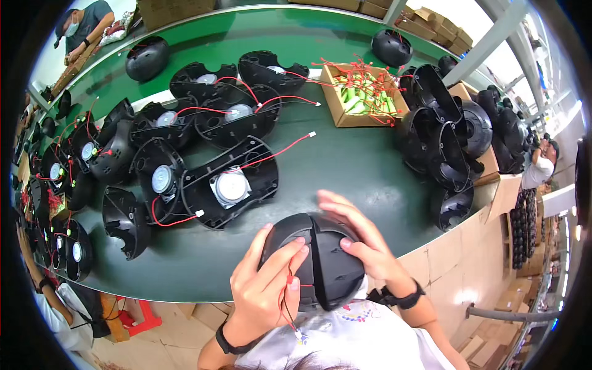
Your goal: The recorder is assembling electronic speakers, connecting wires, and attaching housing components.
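Note:
Close to my body, at the table's near edge, I hold a rounded black plastic housing (333,259) with a dark gap running down between its two shell parts. My left hand (262,290) grips its left side, fingers bent over the surface. A thin red and black wire (287,296) runs by those fingertips and hangs down to a small white plug (298,335). My right hand (367,243) clasps the right side, thumb pressed on the shell and fingers round the far edge. What lies inside the housing is hidden.
Left of centre on the green table (351,166) lie several black half shells with round speakers (231,187) and red wires. A cardboard box (364,118) of green-wrapped cells stands behind. Empty-looking black shells (447,148) pile up at right. Other people (92,28) work farther off.

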A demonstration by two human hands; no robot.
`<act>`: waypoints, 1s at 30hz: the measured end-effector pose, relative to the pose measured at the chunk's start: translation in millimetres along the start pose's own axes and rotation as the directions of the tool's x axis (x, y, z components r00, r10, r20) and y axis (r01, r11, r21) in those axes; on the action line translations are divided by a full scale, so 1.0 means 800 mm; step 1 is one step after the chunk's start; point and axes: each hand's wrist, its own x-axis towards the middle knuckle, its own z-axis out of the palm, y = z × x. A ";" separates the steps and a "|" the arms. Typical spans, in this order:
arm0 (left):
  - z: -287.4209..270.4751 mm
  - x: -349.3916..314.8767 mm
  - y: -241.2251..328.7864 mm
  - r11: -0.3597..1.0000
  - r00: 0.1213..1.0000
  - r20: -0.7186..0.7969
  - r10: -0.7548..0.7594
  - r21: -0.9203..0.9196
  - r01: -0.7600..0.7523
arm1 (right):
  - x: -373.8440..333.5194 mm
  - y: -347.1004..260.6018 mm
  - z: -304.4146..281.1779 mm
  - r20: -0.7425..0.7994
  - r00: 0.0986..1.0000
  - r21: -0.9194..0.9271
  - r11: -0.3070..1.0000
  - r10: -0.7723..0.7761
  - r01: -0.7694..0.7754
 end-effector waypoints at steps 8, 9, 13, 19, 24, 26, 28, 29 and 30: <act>0.017 0.006 0.007 1.000 0.999 -0.047 -0.012 0.016 0.012 | 0.008 0.008 0.004 0.001 0.995 0.172 0.980 -0.100 0.098; 0.016 0.009 0.003 1.000 0.999 -0.033 -0.014 0.018 0.015 | 0.010 0.009 0.005 -0.012 0.994 0.181 0.978 -0.106 0.106; 0.013 0.005 0.001 0.999 1.000 -0.020 -0.003 0.040 0.004 | 0.012 0.008 0.007 0.002 0.994 0.172 0.979 -0.109 0.107; 0.011 0.006 -0.005 0.998 0.999 0.003 0.034 0.045 -0.034 | 0.025 0.008 0.001 0.045 0.994 0.160 0.983 -0.095 0.086; 0.007 0.004 -0.010 0.999 0.999 0.024 0.025 0.044 -0.026 | 0.022 0.011 0.009 0.038 0.990 0.214 0.969 -0.136 0.124; 0.004 0.009 -0.014 0.999 0.999 0.030 0.030 0.031 -0.031 | 0.020 0.009 0.015 0.005 0.992 0.264 0.957 -0.127 0.121; 0.007 0.010 -0.016 1.000 1.000 0.010 0.025 0.013 -0.025 | 0.029 0.004 0.010 0.037 0.999 0.494 0.870 -0.029 0.007; 0.008 0.011 -0.018 1.000 1.000 0.006 0.023 0.012 -0.023 | 0.032 0.005 0.005 0.041 0.999 0.491 0.871 -0.028 0.004; 0.009 0.015 -0.021 0.996 0.996 0.029 0.084 -0.030 -0.083 | 0.033 0.006 -0.005 0.141 0.990 0.435 0.899 -0.008 -0.055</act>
